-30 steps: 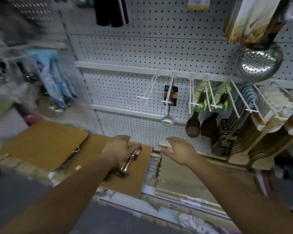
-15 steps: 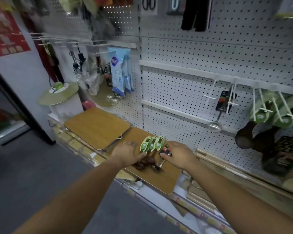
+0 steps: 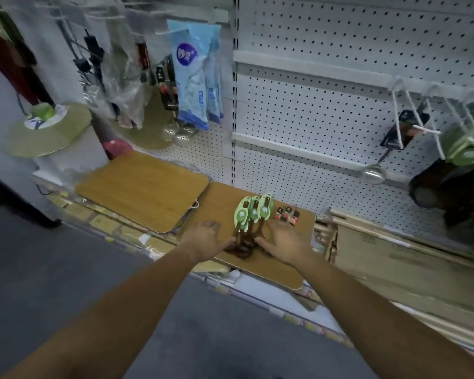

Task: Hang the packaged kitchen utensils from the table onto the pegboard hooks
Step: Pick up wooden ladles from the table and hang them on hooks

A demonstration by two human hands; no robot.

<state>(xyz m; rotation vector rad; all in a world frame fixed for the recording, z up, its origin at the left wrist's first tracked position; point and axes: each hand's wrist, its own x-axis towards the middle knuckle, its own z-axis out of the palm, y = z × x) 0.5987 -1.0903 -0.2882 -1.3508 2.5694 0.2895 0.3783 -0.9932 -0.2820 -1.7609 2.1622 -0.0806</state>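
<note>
Three dark wooden spoons with green cards (image 3: 253, 213) lie on a wooden cutting board (image 3: 282, 266) on the shelf, bowls toward me. My left hand (image 3: 205, 239) curls against the spoon bowls from the left. On the other side my right hand (image 3: 285, 242) lies with its fingers spread, thumb at the bowls, fingertips near small black-and-red carded utensils (image 3: 288, 214). White pegboard hooks (image 3: 411, 110) stick out at the upper right. One carries a steel ladle (image 3: 374, 173), and further right hang green-carded spoons (image 3: 465, 151).
A second wooden board (image 3: 143, 187) lies to the left. Blue packets (image 3: 195, 77) and metal strainers (image 3: 175, 134) hang on the left panel. A round board (image 3: 47, 132) rests on a white box. Flat cartons (image 3: 394, 255) fill the shelf on the right, and grey floor lies below.
My view has swung left and down, away from the hooks toward the board. My right hand has dropped beside the spoons. The green-carded spoons now lie between both hands.
</note>
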